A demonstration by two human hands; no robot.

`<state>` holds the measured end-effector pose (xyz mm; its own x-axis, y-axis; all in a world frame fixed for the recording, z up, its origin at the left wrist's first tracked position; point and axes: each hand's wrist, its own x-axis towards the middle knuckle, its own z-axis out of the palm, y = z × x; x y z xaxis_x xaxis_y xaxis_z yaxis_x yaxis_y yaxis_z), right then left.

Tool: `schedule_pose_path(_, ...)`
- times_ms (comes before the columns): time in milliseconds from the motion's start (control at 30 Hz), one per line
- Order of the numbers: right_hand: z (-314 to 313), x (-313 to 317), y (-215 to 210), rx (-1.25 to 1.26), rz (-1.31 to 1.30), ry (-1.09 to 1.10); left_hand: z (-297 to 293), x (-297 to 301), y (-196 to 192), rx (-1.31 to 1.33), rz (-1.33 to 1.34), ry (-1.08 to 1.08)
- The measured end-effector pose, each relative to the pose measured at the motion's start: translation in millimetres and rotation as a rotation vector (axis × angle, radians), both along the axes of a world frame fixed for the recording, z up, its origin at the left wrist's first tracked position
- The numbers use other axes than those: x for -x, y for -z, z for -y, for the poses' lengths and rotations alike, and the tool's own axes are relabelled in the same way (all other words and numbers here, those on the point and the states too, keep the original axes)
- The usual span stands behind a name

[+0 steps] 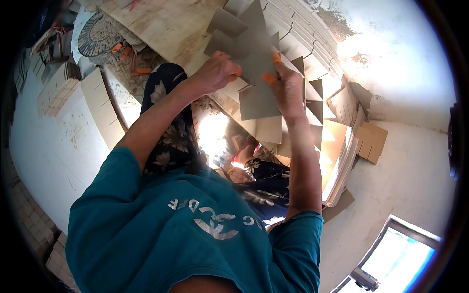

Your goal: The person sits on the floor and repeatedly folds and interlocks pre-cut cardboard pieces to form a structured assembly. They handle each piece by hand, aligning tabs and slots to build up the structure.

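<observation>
Hands apart, the right hand [288,90] pinches a grey card [256,63] between them, the left hand [215,73] curled beside it, grip unclear, apparently slotting together cardboard dividers [271,129], which calls for aligned slits.

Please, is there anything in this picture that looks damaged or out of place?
Yes: the wall at right looks damaged, with rough, dark patches where its pale surface is missing. Orange pieces lie scattered at upper left. The grey cardboard in the right hand shows no obvious damage.

A pale wooden tabletop [166,24] bears cardboard dividers [269,129] and, seemingly, stacked slotted strips [299,35].
</observation>
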<state>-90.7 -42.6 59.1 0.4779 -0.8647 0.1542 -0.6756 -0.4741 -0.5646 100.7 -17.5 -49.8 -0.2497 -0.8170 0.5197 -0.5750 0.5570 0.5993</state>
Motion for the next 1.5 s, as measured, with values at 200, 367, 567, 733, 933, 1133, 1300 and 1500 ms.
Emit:
schedule_pose_path(200, -6.6, -3.2, 15.8, 0.056, -0.123, 0.018, 0.9, 3.7, -4.3, -0.062, 0.019, 0.006)
schedule_pose_path(367, -15.3, -10.0, -7.0, -0.043, -0.196, -0.022, -10.3, 4.2, -11.5, -0.052, 0.044, -0.002)
schedule_pose_path(567, -19.4, -22.1, 14.9, 0.051, -0.246, -0.074, -13.4, 3.2, -2.1, 0.018, -0.010, 0.052)
schedule_pose_path(733, 6.6, -26.1, -13.7, -0.127, -0.306, -0.158, -6.3, 2.2, -7.1, 0.000, 0.038, 0.049)
schedule_pose_path(933, -14.8, -9.6, 52.7, 0.066, -0.242, -0.275, -2.6, 3.1, -6.2, -0.026, -0.007, 0.099)
schedule_pose_path(1133, 4.3, 8.6, 15.8, -0.035, -0.213, 0.089, -13.0, -3.8, -10.1, -0.035, 0.155, 0.072)
schedule_pose_path(1300, 65.7, 112.9, 50.4, 0.578, -0.438, 0.436, -16.5, 4.5, -29.3, 0.123, 0.288, 0.097)
schedule_pose_path(1500, 61.6, 156.6, 47.1, -0.121, -0.391, 0.429, 24.7, 21.5, -49.5, 0.072, 0.477, 0.167)
